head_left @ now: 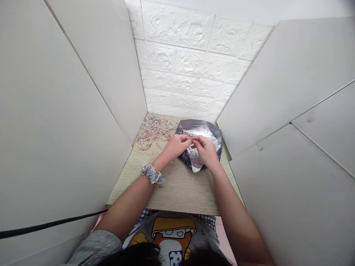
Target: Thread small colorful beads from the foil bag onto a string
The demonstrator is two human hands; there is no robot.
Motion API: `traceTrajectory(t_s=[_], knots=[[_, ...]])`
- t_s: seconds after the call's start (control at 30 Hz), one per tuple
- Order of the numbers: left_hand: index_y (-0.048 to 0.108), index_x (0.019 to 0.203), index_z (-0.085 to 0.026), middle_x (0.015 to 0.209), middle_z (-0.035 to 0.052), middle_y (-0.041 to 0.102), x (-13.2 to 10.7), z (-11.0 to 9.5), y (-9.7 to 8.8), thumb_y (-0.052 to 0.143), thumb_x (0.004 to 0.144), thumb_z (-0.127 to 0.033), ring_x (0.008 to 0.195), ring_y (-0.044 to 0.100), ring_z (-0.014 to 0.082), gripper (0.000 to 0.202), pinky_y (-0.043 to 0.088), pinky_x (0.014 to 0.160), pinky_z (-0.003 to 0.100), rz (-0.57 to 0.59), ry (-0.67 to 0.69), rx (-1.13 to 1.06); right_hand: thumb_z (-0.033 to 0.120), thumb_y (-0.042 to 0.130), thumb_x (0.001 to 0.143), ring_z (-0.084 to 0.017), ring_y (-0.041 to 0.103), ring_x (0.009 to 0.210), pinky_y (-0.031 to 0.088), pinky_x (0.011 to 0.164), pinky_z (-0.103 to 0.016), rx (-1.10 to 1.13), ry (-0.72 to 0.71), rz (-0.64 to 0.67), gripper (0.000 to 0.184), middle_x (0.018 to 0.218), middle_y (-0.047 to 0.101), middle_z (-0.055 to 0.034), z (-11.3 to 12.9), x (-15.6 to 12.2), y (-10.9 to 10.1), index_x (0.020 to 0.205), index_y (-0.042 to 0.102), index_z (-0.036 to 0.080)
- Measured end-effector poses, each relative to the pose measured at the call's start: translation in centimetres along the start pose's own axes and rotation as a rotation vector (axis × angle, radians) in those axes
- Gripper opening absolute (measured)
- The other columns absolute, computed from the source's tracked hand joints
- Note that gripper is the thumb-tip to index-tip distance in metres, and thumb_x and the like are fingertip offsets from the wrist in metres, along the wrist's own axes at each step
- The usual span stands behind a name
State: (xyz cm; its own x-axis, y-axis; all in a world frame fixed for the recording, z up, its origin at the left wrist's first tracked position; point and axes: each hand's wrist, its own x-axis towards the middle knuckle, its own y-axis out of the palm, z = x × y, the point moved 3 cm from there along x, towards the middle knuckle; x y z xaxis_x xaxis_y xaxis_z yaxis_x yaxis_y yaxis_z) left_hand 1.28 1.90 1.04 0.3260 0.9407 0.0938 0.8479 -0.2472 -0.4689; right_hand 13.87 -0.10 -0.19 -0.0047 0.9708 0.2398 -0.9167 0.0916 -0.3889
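Observation:
My left hand point(178, 144) and my right hand point(205, 149) meet fingertip to fingertip over an opened bag. Both are closed in a pinch; whatever lies between the fingers is too small to make out. The bag point(201, 126) has a silvery foil inside and a dark blue patterned outside, and it sits spread open on the table. Small pinkish and clear beads point(195, 160) show inside it, partly hidden by my hands. Left of the bag lies a loose heap of multicoloured bead strands point(155, 129).
The narrow wooden table point(183, 192) ends at a white brick-pattern wall point(188, 66). White panels close in on the left point(111, 66) and right point(266, 92). A blue scrunchie point(152, 173) is around my left wrist. A black cord point(55, 223) runs along the lower left.

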Motion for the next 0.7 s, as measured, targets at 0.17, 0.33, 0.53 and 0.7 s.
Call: traceTrajectory(t_s=[0.17, 0.33, 0.53, 0.7], knots=[[0.052, 0.057, -0.013, 0.052, -0.0029, 0.041, -0.02, -0.07, 0.05, 0.043, 0.069, -0.035, 0.051, 0.034, 0.0073, 0.027, 0.025, 0.048, 0.019, 0.005, 0.0, 0.002, 0.028, 0.045, 0.075, -0.014, 0.055, 0.064, 0.042, 0.061, -0.027, 0.008, 0.004, -0.004, 0.016, 0.072, 0.058, -0.0006, 0.11, 0.0, -0.12, 0.081, 0.057, 0.018], [0.048, 0.054, -0.014, 0.051, -0.0034, 0.038, -0.03, -0.02, 0.06, 0.043, 0.069, -0.034, 0.051, 0.033, 0.0067, 0.026, 0.024, 0.047, 0.019, 0.006, -0.001, -0.012, 0.027, 0.046, 0.075, -0.013, 0.055, 0.063, 0.042, 0.061, -0.026, 0.01, 0.005, -0.01, 0.015, 0.07, 0.058, 0.0003, 0.21, -0.01, -0.18, 0.08, 0.058, 0.019], [0.047, 0.054, -0.014, 0.052, -0.0034, 0.037, 0.01, 0.06, 0.08, 0.042, 0.07, -0.035, 0.051, 0.033, 0.0067, 0.026, 0.024, 0.048, 0.019, 0.011, 0.006, -0.003, 0.028, 0.045, 0.075, -0.014, 0.056, 0.064, 0.042, 0.061, -0.027, -0.002, 0.003, 0.002, 0.016, 0.073, 0.058, -0.0004, 0.26, -0.04, -0.09, 0.08, 0.057, 0.019], [0.047, 0.055, -0.014, 0.053, -0.0033, 0.038, 0.03, 0.05, 0.08, 0.042, 0.069, -0.035, 0.052, 0.034, 0.0071, 0.026, 0.024, 0.048, 0.02, 0.01, 0.01, -0.004, 0.027, 0.044, 0.076, -0.014, 0.056, 0.065, 0.042, 0.061, -0.026, -0.024, -0.008, 0.007, 0.016, 0.072, 0.058, -0.0003, 0.29, -0.07, 0.0, 0.08, 0.057, 0.019]])
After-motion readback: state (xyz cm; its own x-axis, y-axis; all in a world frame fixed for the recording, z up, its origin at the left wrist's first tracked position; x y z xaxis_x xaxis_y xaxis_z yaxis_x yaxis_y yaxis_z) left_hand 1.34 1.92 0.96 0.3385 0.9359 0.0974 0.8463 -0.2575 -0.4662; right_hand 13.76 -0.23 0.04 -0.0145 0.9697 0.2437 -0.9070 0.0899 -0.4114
